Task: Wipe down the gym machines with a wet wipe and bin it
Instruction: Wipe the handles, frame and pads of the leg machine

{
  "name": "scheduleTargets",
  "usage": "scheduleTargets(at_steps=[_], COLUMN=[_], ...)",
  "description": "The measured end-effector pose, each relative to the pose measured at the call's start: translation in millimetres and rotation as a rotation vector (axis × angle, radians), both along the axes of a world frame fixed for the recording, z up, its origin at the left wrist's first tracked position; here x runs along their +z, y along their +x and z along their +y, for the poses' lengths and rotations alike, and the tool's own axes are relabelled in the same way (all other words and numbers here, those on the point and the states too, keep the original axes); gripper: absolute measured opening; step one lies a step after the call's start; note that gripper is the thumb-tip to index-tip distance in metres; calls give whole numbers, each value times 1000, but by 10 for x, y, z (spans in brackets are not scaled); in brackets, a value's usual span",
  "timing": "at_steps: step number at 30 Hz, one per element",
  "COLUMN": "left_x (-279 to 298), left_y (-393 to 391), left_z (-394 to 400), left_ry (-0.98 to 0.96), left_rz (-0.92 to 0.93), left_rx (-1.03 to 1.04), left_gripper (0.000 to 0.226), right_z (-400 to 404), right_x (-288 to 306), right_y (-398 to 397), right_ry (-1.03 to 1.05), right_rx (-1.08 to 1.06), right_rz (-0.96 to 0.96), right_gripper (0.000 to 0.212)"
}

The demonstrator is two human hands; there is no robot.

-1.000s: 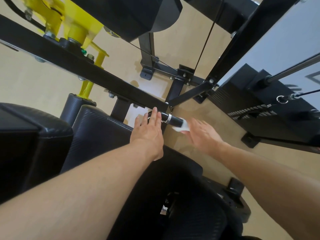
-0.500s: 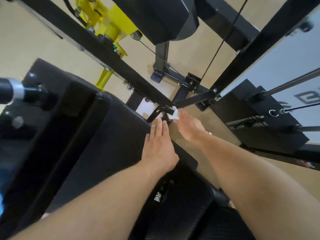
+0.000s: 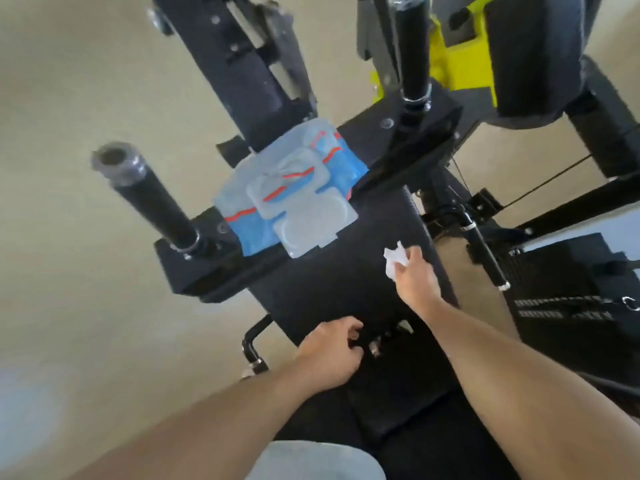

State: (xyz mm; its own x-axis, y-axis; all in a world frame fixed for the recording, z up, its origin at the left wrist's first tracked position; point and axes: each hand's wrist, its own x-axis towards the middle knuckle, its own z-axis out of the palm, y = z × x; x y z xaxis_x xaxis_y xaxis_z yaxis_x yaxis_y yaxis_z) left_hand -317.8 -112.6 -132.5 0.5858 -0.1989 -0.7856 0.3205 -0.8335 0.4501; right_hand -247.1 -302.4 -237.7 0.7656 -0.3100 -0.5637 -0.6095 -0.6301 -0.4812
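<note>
Wet wipe (image 3: 394, 260), a small crumpled white wad, sits pinched in the fingers (image 3: 407, 259) of the right hand (image 3: 415, 280), sticking out past them toward the far left. It hangs just above the black padded seat (image 3: 346, 271) of the gym machine, on the seat's right side; whether it touches the padding is hard to tell.

Left hand (image 3: 330, 355) is nearer the person, at the near edge of the seat, its fingers curled down around something by the metal fittings there. What exactly they hold is hidden.

A blue and clear pack of wipes (image 3: 287, 195) lies on the far end of the seat, up and left of the wipe, with its lid flap open. A black handle bar (image 3: 156, 206) rises at the left, another (image 3: 412, 53) at the far end, and a thin chrome-tipped bar (image 3: 485, 251) stands just right of the right hand.

Judging by this layout, the seat's long axis runs near to far, so the right hand, already over it with the wipe leading, is the one placed to stroke along that line. No bin is in view.
</note>
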Motion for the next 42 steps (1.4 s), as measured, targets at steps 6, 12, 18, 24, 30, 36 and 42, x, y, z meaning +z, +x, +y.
scheduleTargets(at_steps=[6,12,18,24,30,36,42], left_x=[-292,-341,-420,-707,-1053,-1395,-1900], left_y=[-569,-1148,-1852,-2292,-2372,-2107,-1811], left_z=[1389,2300,2902,3091,2735,2361,2173], left_ry=[58,-1,-262,-346,-341,-285,-257], left_rz=[27,4,107,88,30,-66,-126], left_rx=[379,709,1050,1157,1025,1052,1134], left_gripper=[41,42,38,3,18,14,4], right_z=[1649,2699,3138,3324,3043,2718,2735], right_x=[354,540,677,357,231,-238,-810], right_y=[-633,-1385,-1959,-2394,-2600,-2347,-1972], right_ry=[287,542,707,717,733,445,100], right_rx=[237,398,172,-103,-324,-197,-133], right_rz=[16,268,426,381,346,211,-40], right_gripper=[27,21,24,27,36,21,49])
